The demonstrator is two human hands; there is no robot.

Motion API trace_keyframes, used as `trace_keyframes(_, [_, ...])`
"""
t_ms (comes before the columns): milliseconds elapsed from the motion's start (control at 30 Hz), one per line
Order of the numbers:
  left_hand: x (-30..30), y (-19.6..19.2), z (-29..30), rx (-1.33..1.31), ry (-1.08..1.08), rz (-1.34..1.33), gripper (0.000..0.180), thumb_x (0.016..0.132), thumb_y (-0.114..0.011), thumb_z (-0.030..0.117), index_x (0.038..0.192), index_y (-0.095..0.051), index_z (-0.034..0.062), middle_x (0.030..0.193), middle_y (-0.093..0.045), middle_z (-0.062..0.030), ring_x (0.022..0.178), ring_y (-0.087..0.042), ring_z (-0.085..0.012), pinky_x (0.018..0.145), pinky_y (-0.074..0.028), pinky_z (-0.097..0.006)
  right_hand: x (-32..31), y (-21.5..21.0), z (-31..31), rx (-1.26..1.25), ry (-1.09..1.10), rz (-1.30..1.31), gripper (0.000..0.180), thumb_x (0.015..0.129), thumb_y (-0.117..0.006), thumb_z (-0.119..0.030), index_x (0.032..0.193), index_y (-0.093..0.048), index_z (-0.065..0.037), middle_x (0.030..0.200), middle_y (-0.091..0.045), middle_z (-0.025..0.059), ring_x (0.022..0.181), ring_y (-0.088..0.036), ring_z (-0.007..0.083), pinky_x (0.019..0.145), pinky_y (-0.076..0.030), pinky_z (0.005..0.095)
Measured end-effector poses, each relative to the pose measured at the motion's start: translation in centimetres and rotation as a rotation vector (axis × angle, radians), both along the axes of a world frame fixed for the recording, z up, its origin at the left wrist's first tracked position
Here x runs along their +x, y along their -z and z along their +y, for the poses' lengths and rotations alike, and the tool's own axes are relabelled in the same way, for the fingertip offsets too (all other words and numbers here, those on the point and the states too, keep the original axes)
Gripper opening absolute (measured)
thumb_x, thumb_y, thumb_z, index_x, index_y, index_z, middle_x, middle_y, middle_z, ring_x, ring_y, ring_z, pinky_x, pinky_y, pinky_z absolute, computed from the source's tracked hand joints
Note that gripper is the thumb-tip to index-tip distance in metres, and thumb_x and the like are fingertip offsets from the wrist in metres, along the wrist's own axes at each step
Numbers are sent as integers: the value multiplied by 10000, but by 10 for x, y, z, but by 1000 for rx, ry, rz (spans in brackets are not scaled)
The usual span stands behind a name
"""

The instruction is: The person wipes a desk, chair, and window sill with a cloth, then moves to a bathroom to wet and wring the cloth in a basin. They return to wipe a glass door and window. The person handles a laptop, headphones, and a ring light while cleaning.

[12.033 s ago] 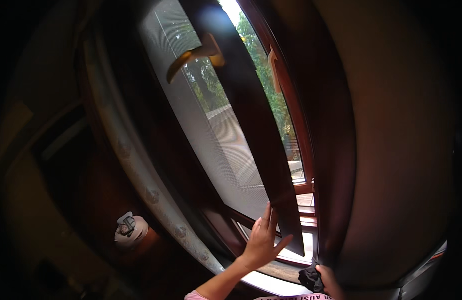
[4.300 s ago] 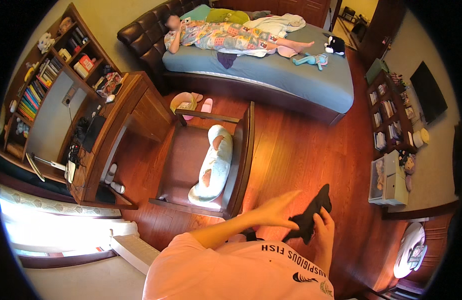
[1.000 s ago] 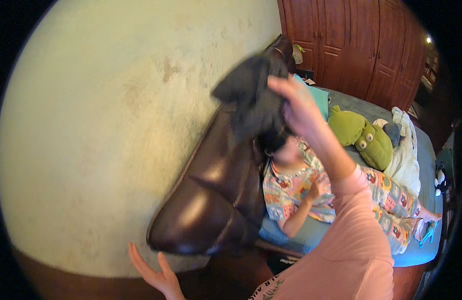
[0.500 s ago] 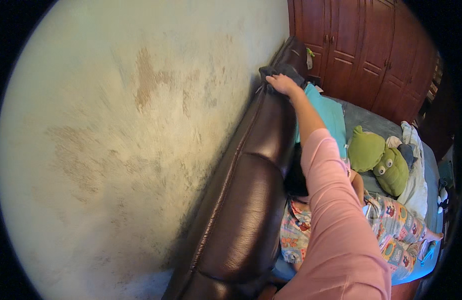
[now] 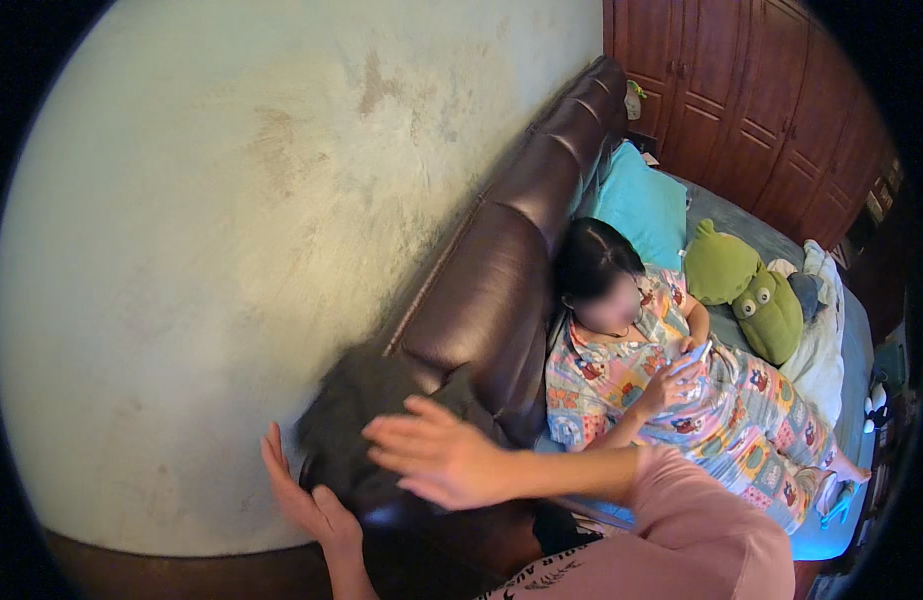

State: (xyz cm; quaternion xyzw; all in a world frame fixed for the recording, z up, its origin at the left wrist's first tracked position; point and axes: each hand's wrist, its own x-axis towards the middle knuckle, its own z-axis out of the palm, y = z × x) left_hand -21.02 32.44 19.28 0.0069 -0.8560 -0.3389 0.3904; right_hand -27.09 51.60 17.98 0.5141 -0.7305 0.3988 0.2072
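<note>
A dark grey cloth lies bunched over the near end of the brown leather headboard. My right hand is just in front of the cloth, its fingers stretched out and slightly blurred. On the cloth's left side, near the wall, my left hand is open, thumb and fingers apart. Both palms face the cloth from either side; whether they touch it I cannot tell. Neither hand grips anything that shows.
Against the headboard, another person in patterned pyjamas lies on the bed, holding a phone. Beyond are a turquoise pillow and green plush toys. A stained wall runs along the left; a wooden wardrobe stands behind.
My right hand has come back from the headboard's far end to its near end, and the cloth is here now. My left hand has entered view. The lying person's head and torso are uncovered.
</note>
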Motion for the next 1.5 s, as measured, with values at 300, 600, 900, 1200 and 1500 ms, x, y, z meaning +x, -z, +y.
trace_keyframes(300, [10, -10, 8, 4, -100, 5, 570, 826, -539, 181, 1334, -397, -33, 1332, -465, -208, 1216, -446, -343, 1072, -271, -469, -161, -82, 30, -22, 218, -250, 186, 830, -604, -146, 967, -660, -33, 779, -649, 165, 712, -622, 313, 673, -516, 406])
trace_keyframes(600, [1, -8, 7, -393, -216, -202, 412, 784, -588, 169, 1167, -584, 17, 1160, -598, -90, 1097, -523, -280, 1043, -278, -499, -392, -46, 138, 823, 1040, -196, 311, 796, -518, -256, 893, -687, -12, 895, -653, 226, 912, -621, 376, 831, -484, 438])
trace_keyframes(900, [22, -5, 14, -189, -120, -77, 514, 838, -586, 210, 1288, -460, -6, 1352, -442, -160, 1234, -420, -329, 1053, -281, -475, -150, -42, -32, 625, -140, -229, 289, 850, -525, -269, 899, -661, -19, 813, -625, 229, 745, -604, 369, 717, -473, 426])
trace_keyframes(1200, [258, 50, 59, 215, -235, -87, 440, 913, -490, 171, 1293, -444, -46, 1292, -497, -222, 1188, -475, -373, 1026, -346, -432, 33, 1, -49, 113, -21, 434, 307, 881, -564, -220, 1110, -630, -26, 1243, -582, 149, 1102, -567, 350, 965, -427, 398])
trace_keyframes(1500, [448, 119, 141, 248, -232, -566, 293, 826, -603, 64, 1107, -584, -17, 1032, -619, -199, 936, -589, -373, 822, -472, -409, 47, 0, -93, 531, 323, 215, 433, 932, -449, -388, 1315, -518, -198, 1503, -271, 108, 1371, -233, 358, 1077, -187, 606])
